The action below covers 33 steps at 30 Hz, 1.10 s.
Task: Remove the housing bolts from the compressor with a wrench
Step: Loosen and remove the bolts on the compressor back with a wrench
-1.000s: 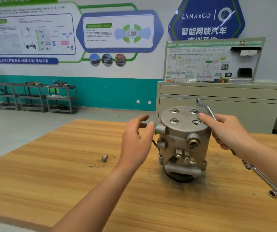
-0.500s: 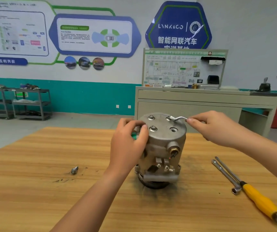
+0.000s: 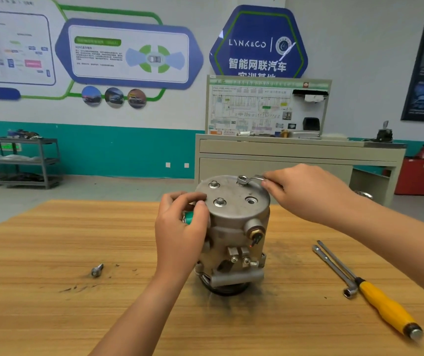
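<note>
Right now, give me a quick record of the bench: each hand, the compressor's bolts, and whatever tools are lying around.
left hand: grips the compressor by its side, over the green cap
right hand: holds the wrench, its ring on the far right bolt
also seated: far left bolt, near left bolt
empty: near right hole
loose bolt: on the table, left of compressor
spare tools: L-shaped socket wrench, yellow-handled tool, right of compressor

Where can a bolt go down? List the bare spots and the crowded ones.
Bare wood: left of the loose bolt to the table edge; the near edge left of the yellow-handled tool; a narrow strip between compressor and socket bar. Crowded: around the compressor, where the left hand grips it and the right hand holds the wrench.
</note>
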Each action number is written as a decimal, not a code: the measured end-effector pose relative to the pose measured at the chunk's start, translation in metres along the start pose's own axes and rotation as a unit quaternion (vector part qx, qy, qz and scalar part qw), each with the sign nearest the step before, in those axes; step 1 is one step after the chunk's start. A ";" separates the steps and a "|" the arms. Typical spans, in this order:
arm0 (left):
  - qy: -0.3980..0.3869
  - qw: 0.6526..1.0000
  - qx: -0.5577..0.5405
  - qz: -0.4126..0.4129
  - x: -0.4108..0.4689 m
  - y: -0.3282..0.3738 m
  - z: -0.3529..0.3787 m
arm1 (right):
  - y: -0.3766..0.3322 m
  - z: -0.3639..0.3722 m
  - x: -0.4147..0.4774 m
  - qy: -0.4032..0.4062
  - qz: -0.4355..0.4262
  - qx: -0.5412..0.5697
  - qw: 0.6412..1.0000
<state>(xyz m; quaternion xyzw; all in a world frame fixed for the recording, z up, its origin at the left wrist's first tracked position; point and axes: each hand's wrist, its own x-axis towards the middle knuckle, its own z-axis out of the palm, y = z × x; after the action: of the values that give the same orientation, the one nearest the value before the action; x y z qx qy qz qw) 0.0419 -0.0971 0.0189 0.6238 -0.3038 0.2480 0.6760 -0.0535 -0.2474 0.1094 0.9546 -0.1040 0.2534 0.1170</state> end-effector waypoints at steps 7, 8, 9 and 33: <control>-0.037 0.999 0.016 0.013 0.008 -0.003 -0.002 | 0.008 -0.006 0.006 -0.010 -0.066 -0.153 0.986; -0.051 0.998 0.019 0.017 0.012 -0.003 -0.003 | 0.011 -0.006 0.005 -0.013 -0.071 -0.169 0.983; -0.069 0.997 0.023 0.020 0.016 -0.003 -0.004 | 0.015 -0.005 0.003 -0.018 -0.075 -0.187 0.979; -0.145 0.918 0.354 0.100 -0.023 0.030 0.041 | 0.039 0.022 -0.025 0.031 -0.008 -0.058 0.998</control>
<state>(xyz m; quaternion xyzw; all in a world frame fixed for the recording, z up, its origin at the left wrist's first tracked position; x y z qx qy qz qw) 0.0004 -0.1344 0.0249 0.8179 -0.3515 0.3130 0.3308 -0.0745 -0.2867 0.0851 0.9389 -0.1067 0.2752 0.1770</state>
